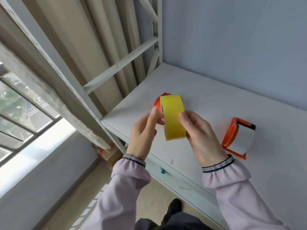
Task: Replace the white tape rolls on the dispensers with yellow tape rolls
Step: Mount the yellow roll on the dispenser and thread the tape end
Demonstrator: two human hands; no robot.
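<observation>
I hold a yellow tape roll (173, 117) upright above the white shelf (216, 103), its broad band facing me. My right hand (201, 136) grips it from the right, fingers curled round its edge. My left hand (144, 131) pinches its left rim with thumb and fingertips. Behind the roll, an orange dispenser (157, 101) lies on the shelf, mostly hidden. A second orange dispenser (238, 138) with a white tape roll on it lies to the right of my right hand.
The shelf belongs to a white metal rack with a post (54, 63) and cross braces at the left. A pale wall stands behind it. Beige curtains and a window are at the left. The floor and my dark shoe (174, 208) show below.
</observation>
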